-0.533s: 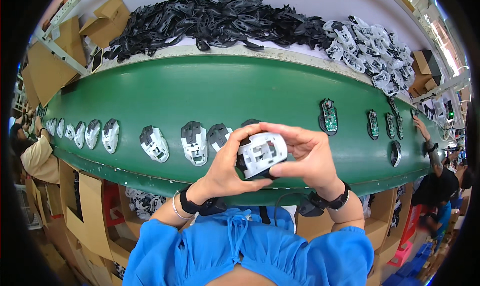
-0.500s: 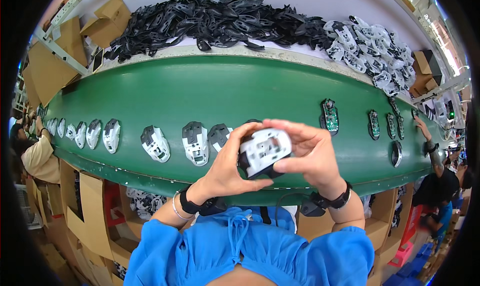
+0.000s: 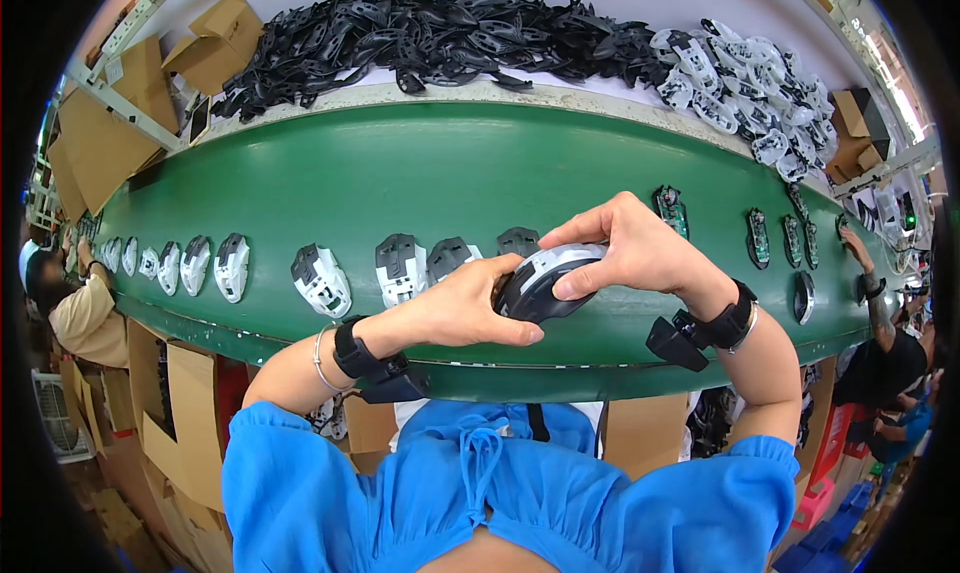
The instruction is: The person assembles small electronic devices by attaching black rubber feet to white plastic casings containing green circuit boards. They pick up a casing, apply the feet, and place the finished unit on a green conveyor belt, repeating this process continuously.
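Between my two hands, just above the green work surface [image 3: 400, 168], is a computer mouse shell [image 3: 545, 291] with a dark side and a white-and-grey top. My left hand [image 3: 465, 308] grips its left end, thumb along the lower edge. From the right, my right hand [image 3: 645, 258] pinches it, thumb on the dark side and fingers over the top edge. Left of my hands lie white-and-black mouse shells [image 3: 322, 281], with a dark-topped one [image 3: 518, 241] just behind the held piece. Green circuit boards on dark bases [image 3: 757, 239] are to the right.
Black plastic parts [image 3: 440, 43] are heaped along the back ledge, white shell parts [image 3: 740, 93] at its right end. Cardboard boxes [image 3: 215, 43] stand at back left; more are under the front edge. One person [image 3: 85, 308] works at far left, another [image 3: 880, 343] at far right.
The mouse shell has been turned: its white openwork face showed before, and now its dark side faces me. My right hand has shifted right and up, its elbow swinging outward.
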The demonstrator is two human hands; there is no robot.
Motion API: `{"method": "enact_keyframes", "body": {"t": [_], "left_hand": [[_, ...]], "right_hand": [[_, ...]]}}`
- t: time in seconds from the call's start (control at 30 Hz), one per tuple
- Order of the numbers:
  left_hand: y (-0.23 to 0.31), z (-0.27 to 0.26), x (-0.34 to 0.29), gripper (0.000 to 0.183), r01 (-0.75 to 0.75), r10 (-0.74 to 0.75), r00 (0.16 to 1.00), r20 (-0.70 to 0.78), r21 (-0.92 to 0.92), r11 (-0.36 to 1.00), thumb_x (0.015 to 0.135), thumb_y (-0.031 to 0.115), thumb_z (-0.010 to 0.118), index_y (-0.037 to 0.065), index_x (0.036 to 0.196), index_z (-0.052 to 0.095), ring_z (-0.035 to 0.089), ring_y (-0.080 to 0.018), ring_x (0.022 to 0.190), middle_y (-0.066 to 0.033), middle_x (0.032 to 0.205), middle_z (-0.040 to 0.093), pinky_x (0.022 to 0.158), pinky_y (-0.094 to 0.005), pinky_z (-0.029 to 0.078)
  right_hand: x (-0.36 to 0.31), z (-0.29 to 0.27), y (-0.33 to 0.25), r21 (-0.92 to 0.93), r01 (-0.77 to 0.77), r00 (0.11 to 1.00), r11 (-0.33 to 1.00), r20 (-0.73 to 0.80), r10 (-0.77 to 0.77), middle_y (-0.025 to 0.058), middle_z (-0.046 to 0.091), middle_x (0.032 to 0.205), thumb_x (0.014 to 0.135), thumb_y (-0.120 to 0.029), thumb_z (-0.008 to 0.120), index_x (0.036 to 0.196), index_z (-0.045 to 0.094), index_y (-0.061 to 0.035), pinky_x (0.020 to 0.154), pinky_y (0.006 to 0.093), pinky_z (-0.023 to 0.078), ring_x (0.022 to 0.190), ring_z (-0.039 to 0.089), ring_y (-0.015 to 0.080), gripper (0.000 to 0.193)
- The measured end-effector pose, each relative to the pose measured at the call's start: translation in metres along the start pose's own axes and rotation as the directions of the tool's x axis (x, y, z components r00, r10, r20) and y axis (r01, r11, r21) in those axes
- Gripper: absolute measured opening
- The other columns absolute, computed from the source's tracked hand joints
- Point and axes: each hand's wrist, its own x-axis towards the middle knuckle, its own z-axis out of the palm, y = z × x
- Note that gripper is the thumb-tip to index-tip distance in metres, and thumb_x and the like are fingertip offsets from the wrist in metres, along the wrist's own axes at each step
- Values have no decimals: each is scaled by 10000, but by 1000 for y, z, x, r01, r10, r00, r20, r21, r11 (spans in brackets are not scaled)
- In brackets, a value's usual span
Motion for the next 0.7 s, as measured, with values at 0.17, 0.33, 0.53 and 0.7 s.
{"method": "enact_keyframes", "body": {"t": [0.17, 0.33, 0.53, 0.7], "left_hand": [[3, 4, 7, 686, 20, -14, 998, 58, -102, 995, 706, 248, 814, -76, 1218, 493, 597, -161, 914, -112, 998, 633, 823, -277, 472], [-12, 10, 23, 867, -68, 78, 995, 68, -134, 989, 720, 234, 815, -58, 1384, 341, 560, -215, 1111, -203, 1273, 518, 945, -310, 453], [-27, 10, 1, 631, -267, 371, 887, -275, 352, 897, 753, 67, 721, 37, 1333, 476, 551, -204, 1148, -104, 1283, 544, 985, -350, 437], [-42, 21, -7, 681, -130, 506, 762, -404, 670, 731, 706, 113, 753, 44, 1322, 472, 428, -323, 1273, -185, 1353, 458, 1044, -418, 359]], "right_hand": [[-2, 2, 24, 80, 37, 999, 996, 14, -39, 117, 687, 1028, 660, -149, 838, 1155, 626, 49, 852, 274, 497, 911, 640, 142, 574], [-26, 3, 34, 130, -42, 998, 991, -34, 47, 109, 664, 1087, 696, -103, 803, 1216, 588, 43, 884, 277, 482, 968, 618, 148, 581], [-97, -32, 104, 97, 26, 679, 995, -732, 53, 111, 678, 1042, 678, -137, 806, 1158, 629, 38, 841, 276, 491, 916, 629, 149, 541], [-182, -77, 222, 111, 76, 42, 991, -993, 108, 154, 617, 1163, 753, -120, 752, 1214, 559, 73, 914, 316, 457, 1041, 597, 211, 536]]}}
